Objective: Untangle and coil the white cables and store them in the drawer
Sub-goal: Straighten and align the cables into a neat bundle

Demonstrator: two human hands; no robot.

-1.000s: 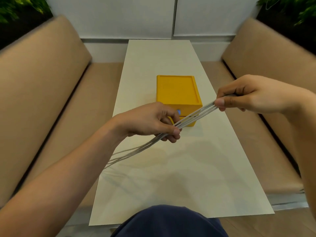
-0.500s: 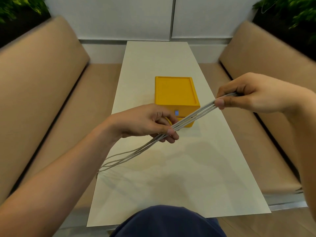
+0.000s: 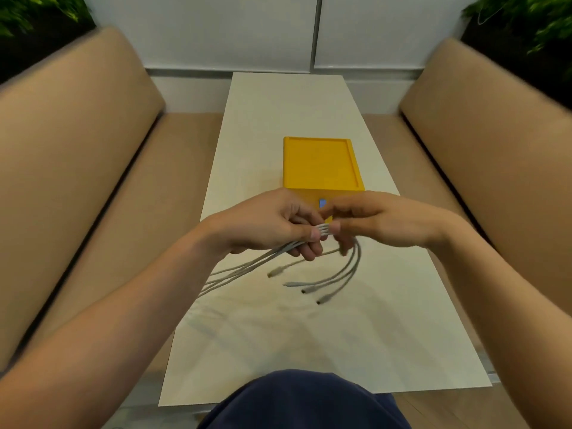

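Observation:
A bundle of white cables is pinched between both hands above the white table. My left hand grips the bundle from the left. My right hand holds it right beside the left one, fingertips nearly touching. Several cable ends with plugs curve down from my right hand and hang over the table. The rest of the cables trail off to the lower left under my left wrist. The yellow drawer box stands just behind my hands; its front is mostly hidden by them.
Tan padded benches run along both sides of the narrow table. A white wall closes the far end, and green plants stand in the upper corners. My dark blue lap is at the near table edge.
My right hand has moved left and down along the cables until it meets my left hand. The stretched span between the hands is gone, and the plug ends now dangle below the right hand.

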